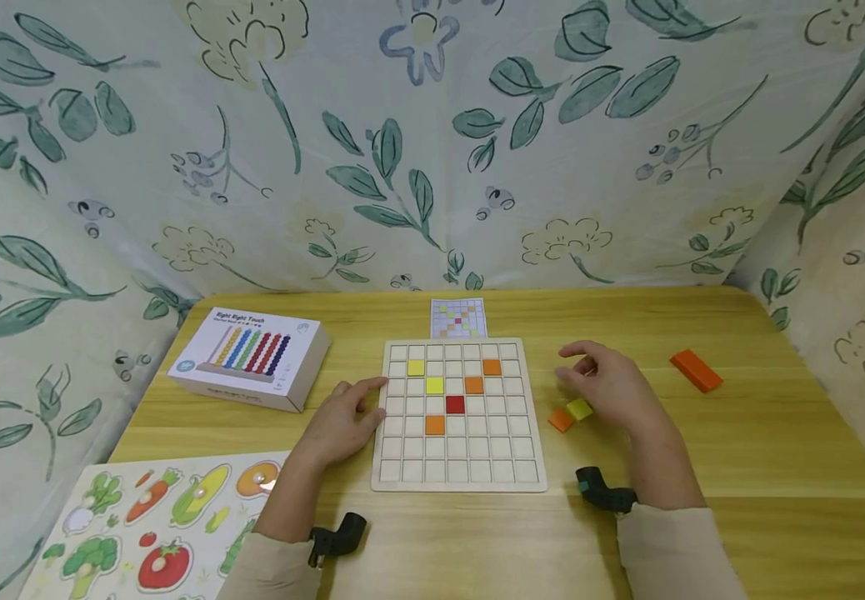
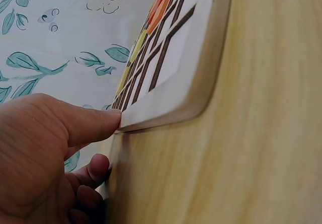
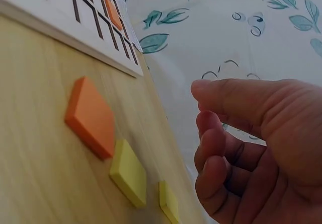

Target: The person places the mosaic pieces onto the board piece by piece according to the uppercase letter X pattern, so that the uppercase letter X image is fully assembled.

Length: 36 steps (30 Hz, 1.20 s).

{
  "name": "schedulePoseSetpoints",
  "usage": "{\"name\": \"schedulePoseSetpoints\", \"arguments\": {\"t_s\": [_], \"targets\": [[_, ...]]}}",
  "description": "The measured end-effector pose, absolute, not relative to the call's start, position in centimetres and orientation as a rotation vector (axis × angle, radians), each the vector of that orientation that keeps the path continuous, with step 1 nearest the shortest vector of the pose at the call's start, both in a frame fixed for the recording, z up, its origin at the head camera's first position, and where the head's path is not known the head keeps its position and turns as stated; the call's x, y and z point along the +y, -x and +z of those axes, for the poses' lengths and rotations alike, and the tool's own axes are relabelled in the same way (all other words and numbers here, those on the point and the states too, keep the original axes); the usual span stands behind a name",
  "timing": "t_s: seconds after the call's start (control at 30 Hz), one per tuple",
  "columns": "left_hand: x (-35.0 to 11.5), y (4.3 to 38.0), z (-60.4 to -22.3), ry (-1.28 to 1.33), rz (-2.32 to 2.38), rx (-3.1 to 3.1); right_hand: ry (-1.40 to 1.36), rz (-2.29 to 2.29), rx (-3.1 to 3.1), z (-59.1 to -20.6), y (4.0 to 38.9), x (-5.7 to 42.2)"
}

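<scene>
A wooden grid board [image 1: 481,450] lies mid-table with several yellow, red and orange square tiles set in an X-like pattern. My left hand [image 1: 342,423] rests at its left edge, thumb and index fingertip touching the rim. In the left wrist view, the thumb meets the board's corner. Right of the board, my right hand [image 1: 603,385] hovers with loosely curled fingers and holds nothing. Below it lie an orange tile [image 1: 561,420] and a yellow tile [image 1: 579,408]. Another yellow tile [image 3: 168,203] shows in the right wrist view. A small pattern card [image 1: 458,317] sits behind the board.
A white bead-toy box [image 1: 245,358] stands at the back left. The vegetable puzzle board [image 1: 125,533] lies front left, partly under the left forearm. An orange block [image 1: 696,370] lies far right. Patterned cloth [image 1: 432,150] hangs behind the table.
</scene>
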<state>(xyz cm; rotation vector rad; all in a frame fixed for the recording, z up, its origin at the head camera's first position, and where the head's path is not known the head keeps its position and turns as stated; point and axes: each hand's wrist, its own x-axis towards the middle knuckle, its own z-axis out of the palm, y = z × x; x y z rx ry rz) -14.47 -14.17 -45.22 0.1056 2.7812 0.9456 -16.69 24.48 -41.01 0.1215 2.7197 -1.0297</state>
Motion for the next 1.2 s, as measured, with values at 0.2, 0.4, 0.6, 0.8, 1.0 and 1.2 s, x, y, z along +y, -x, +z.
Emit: {"name": "schedulePoseSetpoints", "arguments": {"t_s": [0.2, 0.4, 0.6, 0.8, 1.0, 1.2], "targets": [[-14.1, 14.4, -45.2, -0.093, 0.956, 2.775, -0.133, -1.012, 2.769, -41.5, 16.4, 27.5], [-14.1, 14.3, -45.2, -0.096, 0.953, 2.775, -0.217, -0.967, 2.710, -42.1, 16.2, 30.0], [-14.1, 14.3, -45.1, -0.096, 0.955, 2.774, -0.266, -0.931, 2.681, -42.7, 16.2, 30.5], [-14.1, 14.2, -45.1, -0.085, 0.950, 2.770, -0.238, -0.903, 2.691, -43.2, 16.4, 30.0], [-14.1, 14.2, -45.0, -0.089, 0.952, 2.772, -0.220, -0.920, 2.690, -43.2, 16.3, 30.2], [-14.1, 14.3, -45.1, -0.088, 0.954, 2.771, -0.220, -0.910, 2.684, -43.1, 16.4, 30.2]]}}
